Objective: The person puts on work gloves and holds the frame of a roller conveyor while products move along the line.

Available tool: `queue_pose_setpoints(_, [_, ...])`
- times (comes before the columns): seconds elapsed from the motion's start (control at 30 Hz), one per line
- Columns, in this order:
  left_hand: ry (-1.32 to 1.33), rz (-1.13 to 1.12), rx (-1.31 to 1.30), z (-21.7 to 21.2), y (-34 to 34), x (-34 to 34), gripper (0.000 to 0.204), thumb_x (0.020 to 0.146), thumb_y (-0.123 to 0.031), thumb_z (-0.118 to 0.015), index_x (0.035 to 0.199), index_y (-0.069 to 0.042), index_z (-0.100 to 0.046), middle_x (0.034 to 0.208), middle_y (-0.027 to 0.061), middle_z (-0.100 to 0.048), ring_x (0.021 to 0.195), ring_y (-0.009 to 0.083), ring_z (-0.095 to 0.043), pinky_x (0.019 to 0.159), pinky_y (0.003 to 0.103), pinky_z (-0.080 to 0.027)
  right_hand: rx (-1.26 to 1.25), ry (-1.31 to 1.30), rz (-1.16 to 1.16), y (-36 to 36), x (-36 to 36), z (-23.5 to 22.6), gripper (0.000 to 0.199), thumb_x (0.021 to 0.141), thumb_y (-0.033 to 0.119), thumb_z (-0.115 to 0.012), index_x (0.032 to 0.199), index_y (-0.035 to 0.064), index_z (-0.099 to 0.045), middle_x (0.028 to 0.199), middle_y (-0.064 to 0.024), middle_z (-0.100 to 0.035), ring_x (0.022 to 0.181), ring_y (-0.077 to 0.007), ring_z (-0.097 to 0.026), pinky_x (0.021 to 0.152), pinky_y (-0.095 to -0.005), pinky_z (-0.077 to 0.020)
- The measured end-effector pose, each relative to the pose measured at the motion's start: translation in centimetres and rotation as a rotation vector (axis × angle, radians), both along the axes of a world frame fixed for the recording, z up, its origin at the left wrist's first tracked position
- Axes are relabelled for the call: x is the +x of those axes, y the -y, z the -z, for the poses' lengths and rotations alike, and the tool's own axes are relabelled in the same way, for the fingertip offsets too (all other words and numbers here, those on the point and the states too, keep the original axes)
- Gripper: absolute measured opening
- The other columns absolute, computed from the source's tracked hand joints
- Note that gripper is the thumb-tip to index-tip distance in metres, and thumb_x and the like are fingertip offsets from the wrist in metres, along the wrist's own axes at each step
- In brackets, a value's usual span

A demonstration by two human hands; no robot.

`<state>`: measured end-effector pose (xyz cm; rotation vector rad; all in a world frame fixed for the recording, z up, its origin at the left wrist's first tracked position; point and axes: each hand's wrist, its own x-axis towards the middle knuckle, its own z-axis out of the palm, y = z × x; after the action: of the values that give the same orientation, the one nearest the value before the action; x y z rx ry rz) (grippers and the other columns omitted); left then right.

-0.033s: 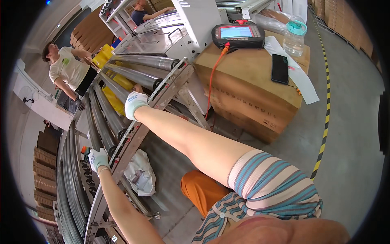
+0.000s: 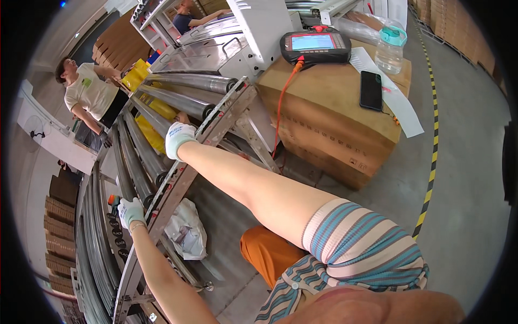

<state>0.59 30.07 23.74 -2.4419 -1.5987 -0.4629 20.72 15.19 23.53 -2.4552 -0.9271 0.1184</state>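
Roller conveyor (image 2: pixel 178 183): 1 gloved left hand (image 2: pixel 131 212), 1 gloved right hand (image 2: pixel 179 140) beside its edge, grips unclear; 1 phone (image 2: pixel 370 90), 1 bottle (image 2: pixel 389 57) nearby

below the left hand (image 2: pixel 131 212), the lower edge cuts off its forearm (image 2: pixel 164 272).
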Motion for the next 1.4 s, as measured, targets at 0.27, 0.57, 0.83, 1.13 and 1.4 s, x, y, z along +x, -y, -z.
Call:
queue_pose_setpoints(0.27, [-0.075,-0.053,-0.047,-0.5,0.0,-0.8,0.045,0.080,-0.033,-0.051,0.111,-0.001,-0.052,0.112,0.0212,-0.055,0.103,0.0355,-0.054,0.084,0.044,-0.045,-0.033,0.042,0.069,-1.3,-0.8,0.0,0.044,0.068,0.027,-0.070,0.109,0.0103,-0.062,0.111,-0.0077,-0.058,0.101,-0.0242,-0.057,0.069,-0.0408,-0.0475])
queue_pose_setpoints(0.57, [-0.063,-0.063,-0.058,-0.4,1.0,0.3,0.048,0.079,-0.036,-0.052,0.111,0.000,-0.052,0.113,0.0225,-0.055,0.104,0.0359,-0.054,0.086,0.044,-0.044,0.012,0.032,0.095,0.3,-0.3,-0.3,0.042,0.069,0.036,-0.069,0.104,0.0133,-0.066,0.105,-0.0064,-0.062,0.104,-0.0218,-0.056,0.075,-0.0426,-0.0464])
queue_pose_setpoints(0.83, [-0.001,-0.143,-0.174,-0.9,1.4,0.4,0.060,0.076,-0.045,-0.055,0.114,0.002,-0.050,0.109,0.0264,-0.057,0.104,0.0375,-0.055,0.088,0.044,-0.044,0.032,0.028,-0.064,2.5,-0.8,-2.3,0.036,0.072,0.020,-0.055,0.103,0.0016,-0.062,0.110,-0.0175,-0.059,0.104,-0.0285,-0.058,0.086,-0.0372,-0.0472])
queue_pose_setpoints(1.13, [-0.019,-0.222,-0.172,0.0,-0.2,-0.5,0.049,0.083,-0.034,-0.050,0.116,0.001,-0.046,0.113,0.0237,-0.056,0.107,0.0337,-0.056,0.089,0.042,-0.044,-0.064,-0.103,-0.010,-1.0,-0.6,-1.3,0.045,0.075,0.021,-0.059,0.116,0.0013,-0.055,0.121,-0.0155,-0.054,0.112,-0.0275,-0.053,0.092,-0.0399,-0.0411])
queue_pose_setpoints(1.4, [0.017,-0.244,-0.172,-0.3,-0.7,0.4,0.043,0.083,-0.026,-0.051,0.116,0.001,-0.049,0.115,0.0201,-0.057,0.107,0.0323,-0.056,0.088,0.043,-0.044,-0.196,0.003,-0.074,-2.0,0.1,-1.6,0.035,0.076,0.020,-0.059,0.108,0.0074,-0.063,0.114,-0.0130,-0.059,0.106,-0.0283,-0.057,0.086,-0.0414,-0.0443])
